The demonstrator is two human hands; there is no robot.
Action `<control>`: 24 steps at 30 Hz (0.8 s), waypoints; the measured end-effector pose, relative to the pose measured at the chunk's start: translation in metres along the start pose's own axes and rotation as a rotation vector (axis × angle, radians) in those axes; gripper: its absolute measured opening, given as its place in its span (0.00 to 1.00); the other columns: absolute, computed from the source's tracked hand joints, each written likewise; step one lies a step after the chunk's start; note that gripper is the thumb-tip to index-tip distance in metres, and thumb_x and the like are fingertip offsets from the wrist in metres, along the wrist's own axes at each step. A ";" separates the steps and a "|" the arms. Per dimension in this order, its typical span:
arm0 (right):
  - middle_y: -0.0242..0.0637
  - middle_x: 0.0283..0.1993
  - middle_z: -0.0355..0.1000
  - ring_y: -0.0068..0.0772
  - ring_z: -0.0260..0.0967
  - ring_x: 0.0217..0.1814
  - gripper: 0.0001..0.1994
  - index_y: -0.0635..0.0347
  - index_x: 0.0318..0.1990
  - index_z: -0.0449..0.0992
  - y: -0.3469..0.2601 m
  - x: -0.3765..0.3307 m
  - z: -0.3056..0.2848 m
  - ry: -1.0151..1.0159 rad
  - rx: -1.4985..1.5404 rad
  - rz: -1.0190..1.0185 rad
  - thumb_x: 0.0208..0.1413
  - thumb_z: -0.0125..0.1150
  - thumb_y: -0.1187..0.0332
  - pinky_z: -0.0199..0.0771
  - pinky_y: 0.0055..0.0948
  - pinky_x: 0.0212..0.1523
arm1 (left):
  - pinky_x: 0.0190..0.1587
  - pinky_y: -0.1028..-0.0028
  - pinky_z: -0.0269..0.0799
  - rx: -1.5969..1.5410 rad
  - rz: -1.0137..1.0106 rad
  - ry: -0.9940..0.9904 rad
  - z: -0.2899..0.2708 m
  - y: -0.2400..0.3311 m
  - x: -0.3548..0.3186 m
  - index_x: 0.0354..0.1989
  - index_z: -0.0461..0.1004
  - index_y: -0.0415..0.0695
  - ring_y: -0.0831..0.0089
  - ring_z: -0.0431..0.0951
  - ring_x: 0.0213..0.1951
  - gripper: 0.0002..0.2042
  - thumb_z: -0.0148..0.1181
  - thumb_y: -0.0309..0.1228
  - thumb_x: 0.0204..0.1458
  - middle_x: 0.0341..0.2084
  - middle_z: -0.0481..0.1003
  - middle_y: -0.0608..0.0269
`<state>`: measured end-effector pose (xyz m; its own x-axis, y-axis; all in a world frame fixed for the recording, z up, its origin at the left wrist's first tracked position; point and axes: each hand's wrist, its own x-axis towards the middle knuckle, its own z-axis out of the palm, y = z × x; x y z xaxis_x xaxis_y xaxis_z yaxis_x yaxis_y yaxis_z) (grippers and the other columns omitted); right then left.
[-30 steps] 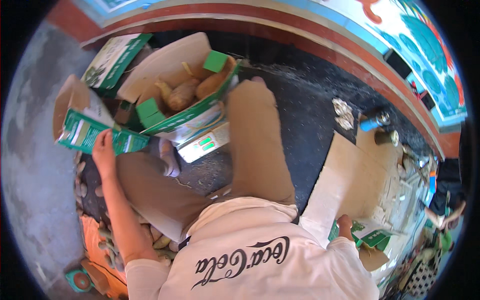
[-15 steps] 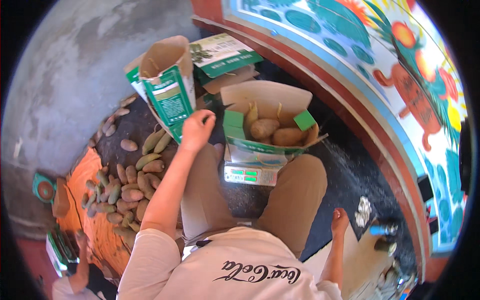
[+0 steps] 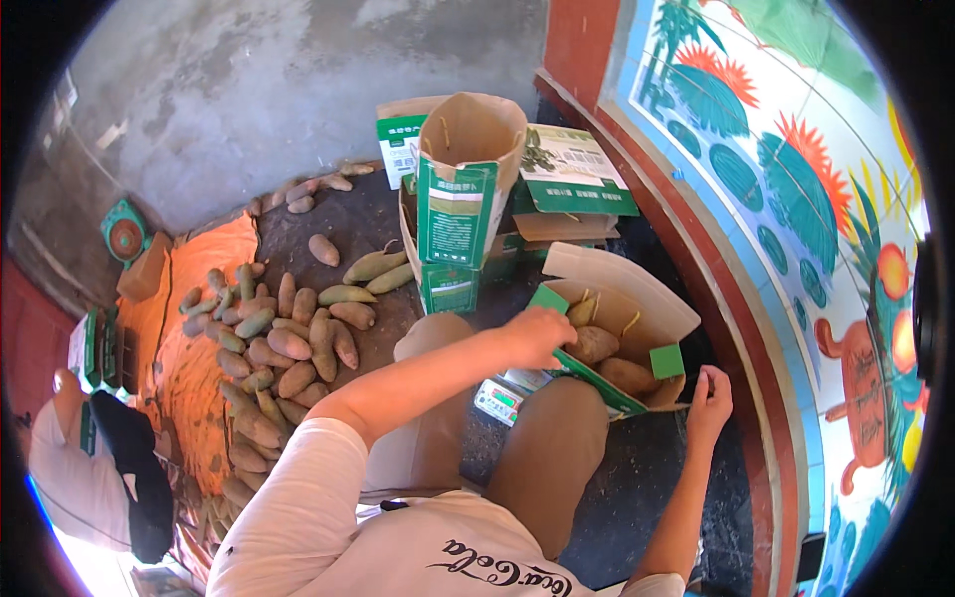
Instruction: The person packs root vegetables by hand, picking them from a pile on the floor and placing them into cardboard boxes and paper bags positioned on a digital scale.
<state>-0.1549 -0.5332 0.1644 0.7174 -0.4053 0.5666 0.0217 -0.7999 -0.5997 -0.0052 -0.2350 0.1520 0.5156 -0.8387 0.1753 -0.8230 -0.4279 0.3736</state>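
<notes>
An open green-and-brown carton (image 3: 615,392) stands in front of my knees, on or against a scale (image 3: 497,400) with a lit green display. Inside it are several large brown root vegetables (image 3: 627,375) and thin yellowish stalks. My left hand (image 3: 539,336) is at the carton's left rim, fingers closed on its edge by the green flap (image 3: 548,298). Beside the carton's right corner, my right hand (image 3: 709,396) is raised with curled fingers and nothing visible in them. Part of the scale is hidden behind my knee and the carton.
A tall open carton (image 3: 456,214) stands on another box to the left, with a white-and-green carton (image 3: 577,169) behind it. Many brown and green roots (image 3: 288,343) lie heaped on dark and orange sheeting (image 3: 214,259). A painted wall (image 3: 796,189) bounds the right; another person (image 3: 85,458) is lower left.
My left hand has moved from beside the tall carton to the open carton's left rim. My right hand has risen from low on the right to its right corner. The view has turned left.
</notes>
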 end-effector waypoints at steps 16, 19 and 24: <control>0.45 0.39 0.72 0.49 0.69 0.44 0.16 0.60 0.37 0.72 0.028 0.100 0.126 -0.342 -0.554 -0.070 0.42 0.67 0.64 0.70 0.40 0.43 | 0.36 0.61 0.73 0.105 -0.060 -0.160 0.035 -0.009 0.009 0.24 0.75 0.45 0.58 0.77 0.35 0.08 0.64 0.35 0.40 0.25 0.75 0.59; 0.44 0.34 0.72 0.49 0.71 0.39 0.12 0.59 0.31 0.72 0.032 0.095 0.129 -0.391 -0.616 -0.066 0.42 0.67 0.64 0.71 0.41 0.39 | 0.36 0.61 0.73 0.115 -0.035 -0.118 0.040 -0.009 0.008 0.23 0.75 0.45 0.58 0.77 0.34 0.07 0.64 0.34 0.39 0.24 0.75 0.59; 0.43 0.30 0.68 0.48 0.68 0.37 0.09 0.60 0.30 0.72 0.033 0.073 0.121 -0.338 -0.627 -0.325 0.44 0.64 0.67 0.70 0.42 0.37 | 0.36 0.62 0.74 0.123 0.018 -0.037 0.046 -0.007 0.005 0.22 0.75 0.45 0.59 0.76 0.34 0.04 0.61 0.30 0.38 0.25 0.75 0.59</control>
<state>-0.0177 -0.5356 0.1170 0.9177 -0.0315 0.3959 -0.0578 -0.9968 0.0548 -0.0073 -0.2519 0.1084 0.4937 -0.8572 0.1465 -0.8560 -0.4492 0.2560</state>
